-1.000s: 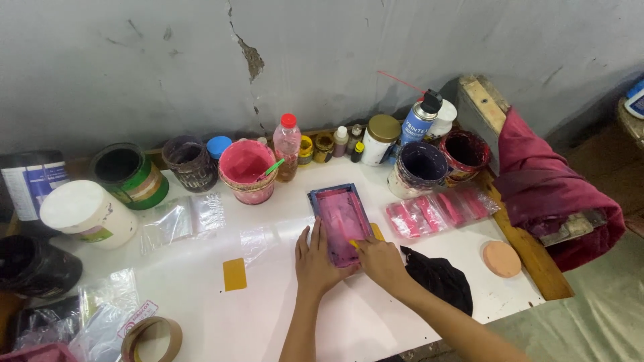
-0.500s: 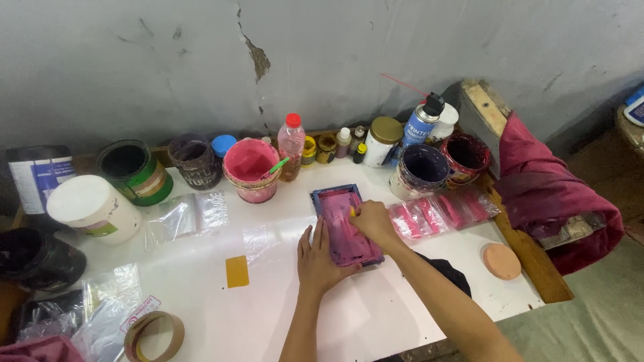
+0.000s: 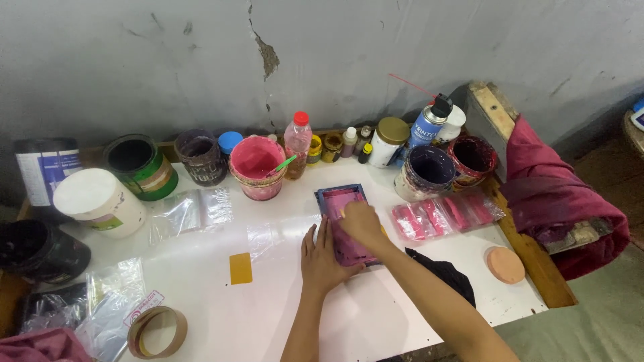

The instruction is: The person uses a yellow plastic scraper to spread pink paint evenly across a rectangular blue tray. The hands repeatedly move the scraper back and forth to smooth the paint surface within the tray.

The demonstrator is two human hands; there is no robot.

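Paint pots, bottles and bags along a cracked grey wall

A pink bucket [image 3: 255, 167] with a green stick stands by a red-capped bottle [image 3: 297, 145], a blue spray can [image 3: 428, 125], a purple-stained pot [image 3: 427, 172] and a green tin [image 3: 141, 167]. On the white surface [image 3: 268, 302] lie a yellow card [image 3: 240, 268], a tape roll [image 3: 157, 332], a black cloth [image 3: 443, 275], a round peach sponge [image 3: 504, 264] and bagged pink pieces [image 3: 446, 214].
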